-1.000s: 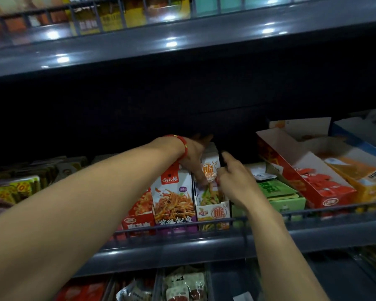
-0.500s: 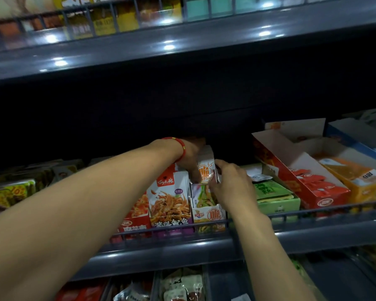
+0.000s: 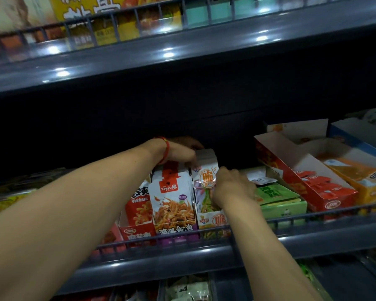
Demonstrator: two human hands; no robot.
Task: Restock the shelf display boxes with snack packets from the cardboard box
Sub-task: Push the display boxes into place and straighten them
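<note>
Dim grey shelf [image 3: 204, 253] with wire rail, left hand [image 3: 178, 153] and right hand [image 3: 232, 185], fingers holding display box [image 3: 205, 170]

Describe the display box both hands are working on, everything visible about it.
The narrow white display box stands upright on the middle shelf behind the wire rail, between a purple-fronted box and a green one. It looks like printed card, with an orange round logo. Its raised back flap is held by the left hand; the right hand presses packets inside.
</note>
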